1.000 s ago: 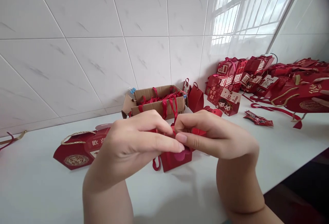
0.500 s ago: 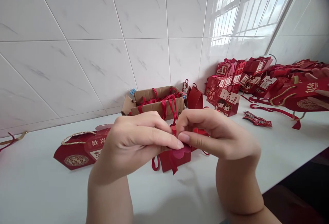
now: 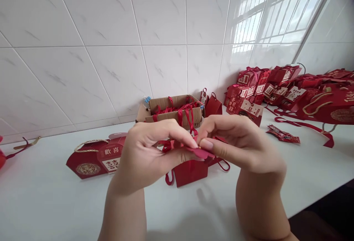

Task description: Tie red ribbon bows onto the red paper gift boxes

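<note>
Both hands meet in the middle of the head view over a pink scalloped piece [image 3: 203, 154], which looks like thin card or cloth. My left hand [image 3: 155, 149] is closed in a pinch on its left side, thumb underneath and fingertips on top. My right hand [image 3: 238, 143] pinches at its right edge, thumb and forefinger together; a tiny gold spot shows between the fingertips. Just behind and below them stands a red gift box [image 3: 190, 174] with a red ribbon loop [image 3: 169, 178] at its left. The hands hide its upper part.
A cardboard box [image 3: 177, 115] holding red ribbons stands near the tiled wall. A red box with a rope handle [image 3: 88, 161] lies left. Piled red gift boxes [image 3: 250, 80], a small red packet [image 3: 283, 134] and a loose ribbon [image 3: 298, 123] are right.
The view has shifted slightly left. My left thumb now shows under the pink piece, which sits flatter. The ribbon tail hanging before the box and another person's hand at right are out of sight.
</note>
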A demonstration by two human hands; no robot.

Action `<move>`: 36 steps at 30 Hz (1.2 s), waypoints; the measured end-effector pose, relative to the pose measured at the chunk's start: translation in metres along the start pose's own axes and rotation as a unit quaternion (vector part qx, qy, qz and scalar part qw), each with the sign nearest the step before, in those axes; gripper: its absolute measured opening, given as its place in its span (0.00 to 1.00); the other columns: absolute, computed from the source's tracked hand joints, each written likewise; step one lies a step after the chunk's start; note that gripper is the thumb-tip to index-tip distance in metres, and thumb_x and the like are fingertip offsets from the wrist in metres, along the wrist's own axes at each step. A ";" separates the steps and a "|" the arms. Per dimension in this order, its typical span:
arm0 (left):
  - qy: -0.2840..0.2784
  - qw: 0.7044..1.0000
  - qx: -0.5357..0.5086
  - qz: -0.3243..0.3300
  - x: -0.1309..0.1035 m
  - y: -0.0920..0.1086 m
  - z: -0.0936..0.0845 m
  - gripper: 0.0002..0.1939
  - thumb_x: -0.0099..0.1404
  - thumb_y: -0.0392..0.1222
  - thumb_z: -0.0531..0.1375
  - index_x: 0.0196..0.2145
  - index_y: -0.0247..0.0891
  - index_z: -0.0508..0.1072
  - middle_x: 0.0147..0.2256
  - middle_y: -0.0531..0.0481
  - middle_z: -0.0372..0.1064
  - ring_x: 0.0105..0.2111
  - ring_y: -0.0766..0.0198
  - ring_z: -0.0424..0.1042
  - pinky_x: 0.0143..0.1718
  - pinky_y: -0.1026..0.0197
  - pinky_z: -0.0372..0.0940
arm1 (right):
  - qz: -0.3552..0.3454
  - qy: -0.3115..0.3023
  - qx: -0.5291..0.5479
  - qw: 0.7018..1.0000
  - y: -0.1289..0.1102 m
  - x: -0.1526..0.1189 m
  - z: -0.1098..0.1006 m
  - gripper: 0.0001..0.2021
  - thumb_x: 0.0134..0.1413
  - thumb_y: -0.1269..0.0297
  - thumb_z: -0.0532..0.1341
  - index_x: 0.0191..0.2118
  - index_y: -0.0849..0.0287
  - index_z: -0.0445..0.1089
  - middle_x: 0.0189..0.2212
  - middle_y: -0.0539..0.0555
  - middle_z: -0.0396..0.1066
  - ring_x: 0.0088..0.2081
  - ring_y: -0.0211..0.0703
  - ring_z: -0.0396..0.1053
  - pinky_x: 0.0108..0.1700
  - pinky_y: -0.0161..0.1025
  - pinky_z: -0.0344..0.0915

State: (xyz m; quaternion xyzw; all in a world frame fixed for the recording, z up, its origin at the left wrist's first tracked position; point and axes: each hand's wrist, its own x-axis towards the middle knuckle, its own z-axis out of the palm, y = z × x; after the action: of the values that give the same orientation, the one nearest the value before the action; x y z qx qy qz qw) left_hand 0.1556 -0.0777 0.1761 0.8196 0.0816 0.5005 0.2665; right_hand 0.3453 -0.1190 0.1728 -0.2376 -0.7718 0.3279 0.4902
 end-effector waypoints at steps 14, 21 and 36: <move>-0.098 0.955 -0.252 -0.124 0.004 -0.020 -0.006 0.08 0.53 0.29 0.68 0.27 0.42 0.79 0.24 0.51 0.72 0.27 0.64 0.73 0.26 0.63 0.70 | -0.113 0.003 -0.038 0.993 0.009 0.007 -0.001 0.03 0.53 0.75 0.63 0.35 0.62 0.72 0.29 0.51 0.70 0.30 0.34 0.67 0.31 0.33 0.67; -0.102 0.952 -0.258 -0.129 0.006 -0.021 -0.007 0.09 0.51 0.28 0.68 0.27 0.41 0.79 0.24 0.51 0.73 0.28 0.65 0.72 0.30 0.63 0.70 | -0.096 0.000 -0.062 0.993 0.008 0.004 -0.001 0.01 0.54 0.72 0.62 0.33 0.62 0.71 0.27 0.52 0.70 0.29 0.36 0.68 0.30 0.35 0.66; -0.013 0.864 -0.434 -0.255 0.009 -0.024 0.003 0.05 0.52 0.36 0.70 0.28 0.37 0.77 0.23 0.55 0.71 0.24 0.73 0.69 0.26 0.72 0.66 | -0.323 0.190 -0.250 0.893 0.027 0.022 0.011 0.09 0.51 0.80 0.58 0.35 0.59 0.69 0.28 0.52 0.68 0.29 0.38 0.67 0.28 0.36 0.65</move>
State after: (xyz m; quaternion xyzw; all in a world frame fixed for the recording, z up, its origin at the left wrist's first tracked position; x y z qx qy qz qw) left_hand 0.1664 -0.0546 0.1696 0.5785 0.0593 0.3890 0.7145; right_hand 0.3278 -0.0891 0.1629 -0.1477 -0.7550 -0.1035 0.6304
